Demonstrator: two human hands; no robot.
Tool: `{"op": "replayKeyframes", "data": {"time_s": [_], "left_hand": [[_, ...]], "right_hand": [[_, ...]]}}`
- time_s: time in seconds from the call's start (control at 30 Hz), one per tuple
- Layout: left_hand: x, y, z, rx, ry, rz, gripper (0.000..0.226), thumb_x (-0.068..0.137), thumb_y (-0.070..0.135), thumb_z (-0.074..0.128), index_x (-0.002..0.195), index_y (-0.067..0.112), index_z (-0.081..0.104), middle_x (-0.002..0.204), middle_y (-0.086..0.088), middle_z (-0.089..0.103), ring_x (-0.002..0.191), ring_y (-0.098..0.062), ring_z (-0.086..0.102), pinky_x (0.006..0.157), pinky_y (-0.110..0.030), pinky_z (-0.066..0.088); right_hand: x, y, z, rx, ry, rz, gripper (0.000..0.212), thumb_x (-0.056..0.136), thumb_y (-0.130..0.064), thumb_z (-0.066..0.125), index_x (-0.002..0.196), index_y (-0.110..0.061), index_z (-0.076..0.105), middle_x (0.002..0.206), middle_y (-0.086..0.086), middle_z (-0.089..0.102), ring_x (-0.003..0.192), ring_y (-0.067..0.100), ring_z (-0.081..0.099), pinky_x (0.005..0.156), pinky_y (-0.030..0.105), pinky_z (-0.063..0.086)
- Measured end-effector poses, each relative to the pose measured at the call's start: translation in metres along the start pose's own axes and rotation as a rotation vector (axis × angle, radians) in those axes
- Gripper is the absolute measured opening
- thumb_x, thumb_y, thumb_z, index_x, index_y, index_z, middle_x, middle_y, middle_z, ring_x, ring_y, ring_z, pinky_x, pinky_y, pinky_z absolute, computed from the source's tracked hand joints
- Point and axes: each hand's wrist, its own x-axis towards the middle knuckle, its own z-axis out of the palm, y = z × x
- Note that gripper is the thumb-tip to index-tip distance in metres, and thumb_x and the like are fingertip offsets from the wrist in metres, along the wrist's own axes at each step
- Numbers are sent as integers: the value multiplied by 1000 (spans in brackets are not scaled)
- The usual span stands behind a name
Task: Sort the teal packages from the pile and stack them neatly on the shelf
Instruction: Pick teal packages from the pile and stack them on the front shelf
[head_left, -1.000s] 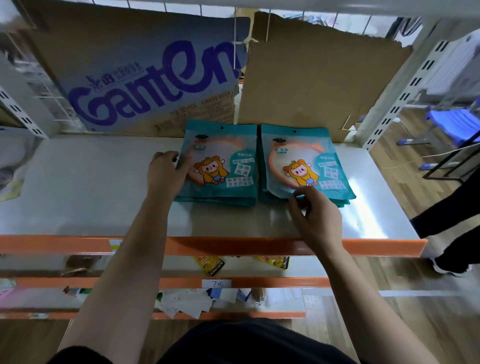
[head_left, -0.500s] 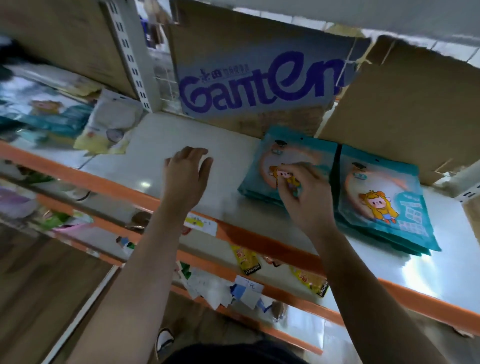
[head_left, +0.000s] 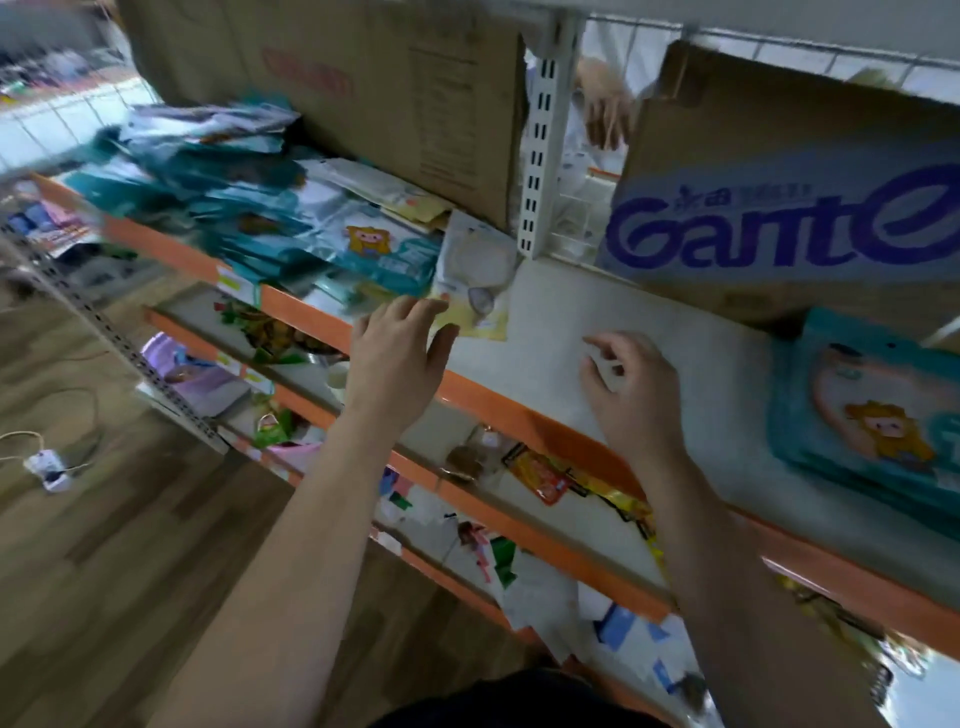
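A blurred pile of teal packages (head_left: 270, 208) lies mixed with other packets on the shelf bay to the left. A neat stack of teal packages (head_left: 872, 415) with a cartoon figure sits at the right edge on the white shelf (head_left: 597, 312). My left hand (head_left: 400, 353) hovers empty with fingers spread over the shelf's orange front edge, just below the pile's right end. My right hand (head_left: 628, 384) is over the bare shelf, fingers loosely curled, holding nothing, well left of the stack.
A white-and-yellow packet (head_left: 478, 280) leans by the white upright post (head_left: 545, 130). Cardboard sheets, one printed "Ganten" (head_left: 779, 228), line the back. Another person's hand (head_left: 602, 109) shows behind the rack. Lower shelves hold loose packets; a power strip (head_left: 47, 467) lies on the wooden floor.
My view has swung left, bringing the pile into sight. Both hands left the two stacks and moved left; the right hand came off the left stack's top package.
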Motion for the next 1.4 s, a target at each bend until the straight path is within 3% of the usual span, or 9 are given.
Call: {"op": "replayKeyframes", "data": {"time_s": [0.37,0.6,0.77,0.93,1.0,1.17,1.4], "left_hand": [[41,-145,-20,-17,-23,-79,35,99,34,49,127,14,60,122,-7,63,112,-31,56,92,-43,36],[113,-222,-20,-22,-5,-75,35,100,33,49,127,14,60,124,-7,62,113,-29,56,92,-41,34],[165,-263,-16,-51,20,-77,33,99,32,50,124,13,62,120,-7,63,111,-29,56,91,-42,36],[198,-296,-10,-75,-1,-51,33,98,28,54,123,9,62,116,-12,64,109,-34,55,89,-43,36],[211,-309,-9,-78,-5,-38,33,98,29,53,122,9,62,119,-12,63,113,-34,53,91,-43,35],[245,-343,-6,-88,25,70,28,96,22,57,116,7,66,118,-14,64,114,-35,53,93,-43,37],[287,-380,-12,-140,-18,322,24,96,22,56,111,7,67,109,-13,66,104,-38,56,89,-46,41]], "right_hand": [[66,-71,127,40,-7,-39,19,90,-15,63,107,-10,68,98,5,64,84,7,52,74,23,42],[134,-99,207,67,-5,-41,19,91,-16,62,107,-9,68,99,7,65,87,18,59,76,30,49],[180,-114,244,51,-18,-46,19,91,-17,63,107,-9,67,99,6,63,88,15,56,74,26,46],[209,-130,274,58,-50,-4,20,91,-16,63,108,-9,68,104,8,64,102,24,60,85,38,51],[217,-137,287,56,-47,5,18,90,-16,63,107,-10,68,99,3,61,98,22,59,83,39,51],[232,-156,318,43,-18,21,19,90,-18,63,108,-14,68,98,-9,55,90,7,54,80,30,52],[237,-192,347,-1,-33,122,14,91,-21,64,103,-17,70,101,-6,61,93,10,58,81,34,53]]}}
